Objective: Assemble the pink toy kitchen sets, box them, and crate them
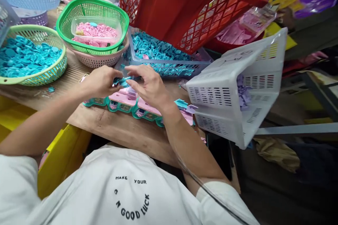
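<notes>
Both hands meet above a row of small pink and teal toy houses (122, 101) at the table's front. My left hand (101, 81) pinches a small blue plastic piece (123, 81) from the left. On its other side, the thumb and fingers of my right hand (149, 83) close on the same piece. The piece's exact shape is partly hidden by the fingers. Beneath the hands lie the pink tops of the houses, and my right forearm covers part of the row. Loose blue and lilac pieces (185, 105) rest on the row's right end.
A light green basket (64, 63) of blue pieces stands left. Behind the hands are a green basket (125, 17) with pink parts and a clear bin (169, 64) of blue pieces. A red crate (161, 7) tilts above it. A white basket (213, 95) lies tipped at right.
</notes>
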Action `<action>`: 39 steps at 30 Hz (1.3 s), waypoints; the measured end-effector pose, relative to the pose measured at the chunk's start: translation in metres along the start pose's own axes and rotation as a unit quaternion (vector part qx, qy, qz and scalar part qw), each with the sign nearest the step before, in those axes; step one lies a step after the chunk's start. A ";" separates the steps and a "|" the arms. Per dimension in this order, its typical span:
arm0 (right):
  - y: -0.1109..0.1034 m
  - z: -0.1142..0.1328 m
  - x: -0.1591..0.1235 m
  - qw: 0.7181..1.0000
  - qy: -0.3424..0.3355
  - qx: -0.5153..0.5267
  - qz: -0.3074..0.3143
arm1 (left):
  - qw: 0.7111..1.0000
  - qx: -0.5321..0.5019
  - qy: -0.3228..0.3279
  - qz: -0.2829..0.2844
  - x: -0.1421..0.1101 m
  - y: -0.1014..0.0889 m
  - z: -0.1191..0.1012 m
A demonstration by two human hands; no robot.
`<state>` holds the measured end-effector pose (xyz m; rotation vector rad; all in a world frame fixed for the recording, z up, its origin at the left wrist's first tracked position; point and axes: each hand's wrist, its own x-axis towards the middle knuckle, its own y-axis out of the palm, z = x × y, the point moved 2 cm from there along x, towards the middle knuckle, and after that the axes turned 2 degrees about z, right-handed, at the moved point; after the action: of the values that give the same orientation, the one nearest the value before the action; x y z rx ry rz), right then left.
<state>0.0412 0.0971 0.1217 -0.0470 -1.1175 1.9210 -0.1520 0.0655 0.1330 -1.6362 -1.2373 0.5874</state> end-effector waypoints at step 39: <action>0.039 0.045 0.025 0.991 -0.121 -0.018 -0.058 | 0.740 -0.635 -0.146 -0.166 -0.025 0.005 0.000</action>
<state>-0.0198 0.0763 0.1300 0.2332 -1.2867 1.8356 -0.1589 0.0421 0.1250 -2.3045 -2.3920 -0.4249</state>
